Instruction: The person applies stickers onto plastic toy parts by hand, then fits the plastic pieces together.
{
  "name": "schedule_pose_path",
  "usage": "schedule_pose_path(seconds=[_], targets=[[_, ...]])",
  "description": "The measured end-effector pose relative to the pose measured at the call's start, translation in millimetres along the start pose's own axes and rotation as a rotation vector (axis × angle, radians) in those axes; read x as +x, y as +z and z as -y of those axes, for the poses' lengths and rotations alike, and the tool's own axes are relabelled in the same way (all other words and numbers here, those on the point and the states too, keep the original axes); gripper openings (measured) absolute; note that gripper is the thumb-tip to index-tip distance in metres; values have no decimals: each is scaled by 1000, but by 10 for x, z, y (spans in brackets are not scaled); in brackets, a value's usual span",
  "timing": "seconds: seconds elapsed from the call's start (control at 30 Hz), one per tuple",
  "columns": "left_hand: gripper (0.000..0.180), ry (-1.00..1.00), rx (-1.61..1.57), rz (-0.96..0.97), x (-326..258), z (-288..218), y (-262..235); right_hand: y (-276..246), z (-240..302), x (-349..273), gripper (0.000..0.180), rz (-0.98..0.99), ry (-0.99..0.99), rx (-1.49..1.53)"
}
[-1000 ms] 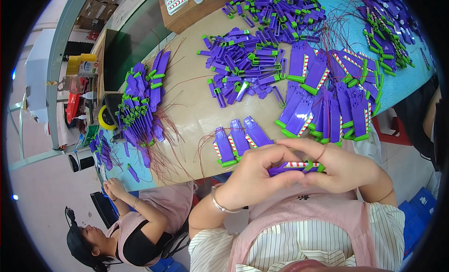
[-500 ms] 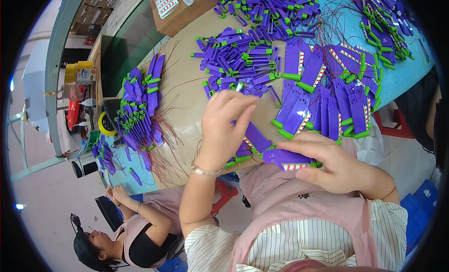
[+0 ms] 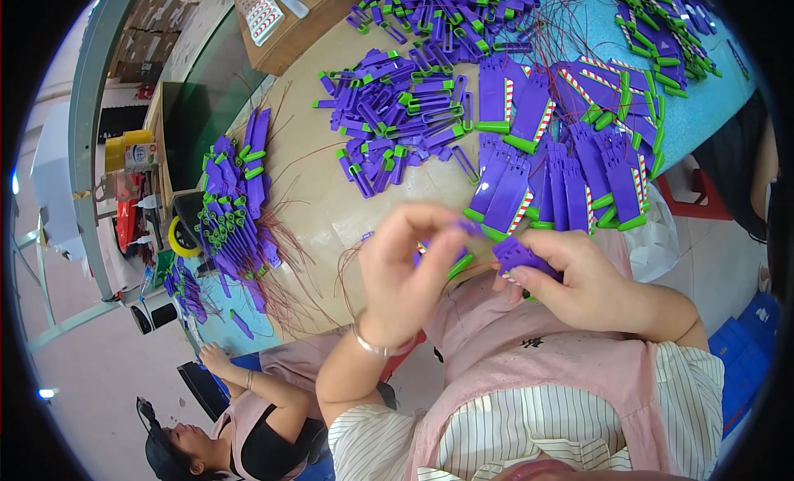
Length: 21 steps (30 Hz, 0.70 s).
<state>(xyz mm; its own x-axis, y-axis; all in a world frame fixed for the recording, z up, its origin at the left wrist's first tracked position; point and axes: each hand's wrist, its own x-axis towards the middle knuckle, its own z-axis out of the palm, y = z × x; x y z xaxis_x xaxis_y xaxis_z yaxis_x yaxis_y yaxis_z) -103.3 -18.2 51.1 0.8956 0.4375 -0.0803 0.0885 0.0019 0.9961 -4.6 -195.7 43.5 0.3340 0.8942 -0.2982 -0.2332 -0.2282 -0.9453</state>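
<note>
My left hand (image 3: 405,274) was raised over the near edge of the tan tabletop (image 3: 314,191), thumb and forefinger pinching a small purple piece (image 3: 468,226) too blurred for me to make out its shape. My right hand (image 3: 585,274) grasped a notched purple plastic panel (image 3: 527,258), its notched end turned towards my left fingertips, near them but apart; I had it above my pink apron (image 3: 484,315). A green-ended panel (image 3: 460,266) lay on the table, partly hidden behind my left hand. Farther off, purple-and-green loop clips (image 3: 413,100) sat heaped, and to their right lay overlapping purple panels with red-and-white striped edges (image 3: 506,198). Over on my left, a bundle of purple-and-green parts (image 3: 231,208) trailed thin red wires (image 3: 294,258). Near that end of the table was a co-worker's hand (image 3: 217,361), beyond a bracelet
</note>
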Motion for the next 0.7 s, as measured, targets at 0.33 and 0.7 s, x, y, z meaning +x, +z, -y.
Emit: schedule_pose_path(seconds=[0.33,0.7], targets=[[15,390,455,23,-187,71,221,76,-50,13,9,-217,-329,-320],[11,129,141,24,-266,166,388,2,-128,-66,19,-261,-379,-509]])
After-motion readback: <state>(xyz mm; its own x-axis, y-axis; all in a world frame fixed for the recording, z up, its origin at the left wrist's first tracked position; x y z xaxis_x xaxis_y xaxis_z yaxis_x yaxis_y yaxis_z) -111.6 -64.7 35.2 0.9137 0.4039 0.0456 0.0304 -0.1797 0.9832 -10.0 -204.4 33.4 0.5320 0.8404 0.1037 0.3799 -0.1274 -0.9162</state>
